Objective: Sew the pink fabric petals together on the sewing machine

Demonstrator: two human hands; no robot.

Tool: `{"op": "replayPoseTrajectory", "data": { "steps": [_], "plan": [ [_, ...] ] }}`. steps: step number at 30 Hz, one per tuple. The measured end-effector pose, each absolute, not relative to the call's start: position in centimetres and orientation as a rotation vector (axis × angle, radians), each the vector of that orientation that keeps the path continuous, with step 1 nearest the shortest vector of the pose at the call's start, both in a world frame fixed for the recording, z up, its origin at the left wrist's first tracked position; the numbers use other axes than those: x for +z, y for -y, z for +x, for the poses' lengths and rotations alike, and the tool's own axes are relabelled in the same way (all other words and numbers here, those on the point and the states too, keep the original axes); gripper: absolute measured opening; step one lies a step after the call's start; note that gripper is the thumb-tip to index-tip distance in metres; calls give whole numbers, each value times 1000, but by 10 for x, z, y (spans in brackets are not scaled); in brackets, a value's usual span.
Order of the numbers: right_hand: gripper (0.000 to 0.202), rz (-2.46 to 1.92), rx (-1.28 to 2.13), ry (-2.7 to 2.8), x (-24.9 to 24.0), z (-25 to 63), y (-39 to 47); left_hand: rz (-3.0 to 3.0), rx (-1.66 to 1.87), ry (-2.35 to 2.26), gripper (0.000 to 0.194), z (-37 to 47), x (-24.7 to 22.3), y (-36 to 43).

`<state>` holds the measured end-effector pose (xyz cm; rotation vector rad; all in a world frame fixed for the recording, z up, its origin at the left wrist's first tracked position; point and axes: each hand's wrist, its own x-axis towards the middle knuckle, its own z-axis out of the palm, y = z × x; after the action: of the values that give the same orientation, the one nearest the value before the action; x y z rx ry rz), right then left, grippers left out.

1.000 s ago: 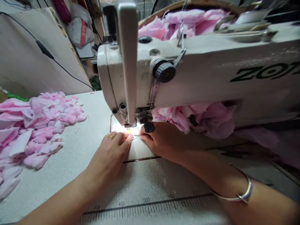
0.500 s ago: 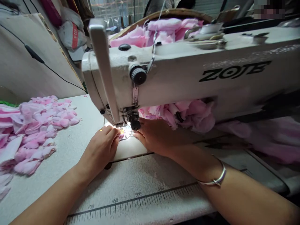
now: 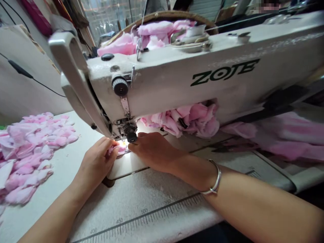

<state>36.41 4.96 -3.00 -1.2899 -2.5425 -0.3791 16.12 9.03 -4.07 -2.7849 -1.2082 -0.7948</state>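
Observation:
Under the head of a white sewing machine (image 3: pixel 162 84), a small pink fabric piece (image 3: pixel 119 148) lies in the bright lamp light by the needle area. My left hand (image 3: pixel 97 160) is closed on its left side, pinching it between thumb and fingers. To the right of the piece, my right hand (image 3: pixel 154 150) is closed beside the black knob (image 3: pixel 131 136), fingertips close to the cloth. What those fingertips hold, if anything, is hidden. The needle itself cannot be made out in the glare.
Many pink and white fabric pieces (image 3: pixel 27 152) are heaped on the table at left. More pink cloth (image 3: pixel 187 119) is bunched under the machine arm, and further cloth (image 3: pixel 286 135) lies at right. A basket (image 3: pixel 177 14) of pink cloth stands behind. A ruler scale (image 3: pixel 141 219) runs along the front.
The machine and both hands sit further left in view. More of the pink piece shows at my left fingers. My right fingers have drawn closer together beside the knob.

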Motion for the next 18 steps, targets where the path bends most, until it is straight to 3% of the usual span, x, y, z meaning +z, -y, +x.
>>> {"op": "replayPoseTrajectory", "data": {
  "steps": [9, 18],
  "plan": [
    [12, -1315, -396, 2606, -25, 368, -47, -2703, -580, 805, 14, 161, -36, -87],
    [12, -1359, -357, 2593, -28, 368, -46, -2857, -604, 863, 18, 165, -39, -77]
  ]
}}
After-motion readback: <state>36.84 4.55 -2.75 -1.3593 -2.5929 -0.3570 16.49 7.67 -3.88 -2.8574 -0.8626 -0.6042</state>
